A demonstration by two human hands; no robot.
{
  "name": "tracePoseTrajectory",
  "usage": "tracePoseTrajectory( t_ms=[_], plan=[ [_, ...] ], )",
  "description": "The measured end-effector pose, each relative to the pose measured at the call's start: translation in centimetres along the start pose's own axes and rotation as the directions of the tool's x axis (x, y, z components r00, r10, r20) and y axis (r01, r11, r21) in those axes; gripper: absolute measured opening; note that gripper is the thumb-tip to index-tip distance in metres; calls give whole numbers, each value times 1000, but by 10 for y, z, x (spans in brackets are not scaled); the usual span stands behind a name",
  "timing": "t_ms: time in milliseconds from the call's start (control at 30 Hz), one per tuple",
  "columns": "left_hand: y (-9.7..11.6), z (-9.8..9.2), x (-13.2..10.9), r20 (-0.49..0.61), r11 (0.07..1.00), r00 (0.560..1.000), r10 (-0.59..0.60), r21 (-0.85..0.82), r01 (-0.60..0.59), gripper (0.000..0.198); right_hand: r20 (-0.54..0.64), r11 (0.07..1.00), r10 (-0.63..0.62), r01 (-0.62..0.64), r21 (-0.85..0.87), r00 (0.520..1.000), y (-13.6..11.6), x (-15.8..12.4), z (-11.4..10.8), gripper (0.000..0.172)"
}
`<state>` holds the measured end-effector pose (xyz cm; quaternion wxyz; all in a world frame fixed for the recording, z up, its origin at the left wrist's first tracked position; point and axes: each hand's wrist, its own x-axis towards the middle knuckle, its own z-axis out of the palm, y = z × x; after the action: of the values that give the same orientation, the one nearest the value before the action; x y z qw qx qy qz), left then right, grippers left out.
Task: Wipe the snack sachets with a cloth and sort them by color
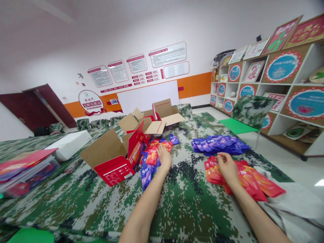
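Note:
My left hand (165, 158) lies over a mixed pile of small packets, its fingers stretched out across a red packet (152, 156). Purple packets (146, 173) stick out of that pile below and beside the hand. At the right, my right hand (227, 168) is closed at a row of overlapping red packets (249, 180), with fingertips and thumb pinched at a red packet (214, 170). Part of this row is hidden under the hand. Just beyond it lies a row of overlapping purple packets (220, 144).
An opened red carton (116, 170) stands left of the pile, with more opened cartons (165, 113) behind. Further left are a white box (72, 145) and a clear plastic bin (32, 179). Grey cloth (296, 206) lies at the right table edge. A camouflage chair (249, 111) stands beyond.

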<state>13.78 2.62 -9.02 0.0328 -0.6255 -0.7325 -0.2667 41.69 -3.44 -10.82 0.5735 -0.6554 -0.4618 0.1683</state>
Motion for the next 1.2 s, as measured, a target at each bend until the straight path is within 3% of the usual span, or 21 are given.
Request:
tracePoseTrajectory(
  t_ms=[233,367,633,800,933,1067,1133,1200],
  plan=[
    [-16,17,35,54,971,993,108,207,-117,50,109,996,12,-21,88,994,-12,-21,14,26],
    [-16,23,36,26,922,982,188,339,-186,41,215,990,16,-46,136,976,-20,-37,30,24],
    [-10,18,29,50,846,923,381,385,-370,31,314,982,1,-60,177,949,-27,-50,49,22],
    [-7,5,27,55,816,896,440,393,-424,27,422,896,156,-308,321,893,-32,-57,58,21],
    [4,-6,0,53,806,885,462,391,-444,25,486,825,239,-440,356,841,-44,-63,69,19],
    [24,-7,-57,-1,779,824,566,326,-535,29,556,718,255,-540,439,791,-57,-67,79,26],
    [33,-3,-87,-51,745,764,643,272,-609,35,577,649,237,-569,506,782,-60,-66,80,29],
    [41,0,-111,-101,656,650,753,199,-728,39,578,592,229,-583,557,784,-60,-64,77,30]
  ],
)
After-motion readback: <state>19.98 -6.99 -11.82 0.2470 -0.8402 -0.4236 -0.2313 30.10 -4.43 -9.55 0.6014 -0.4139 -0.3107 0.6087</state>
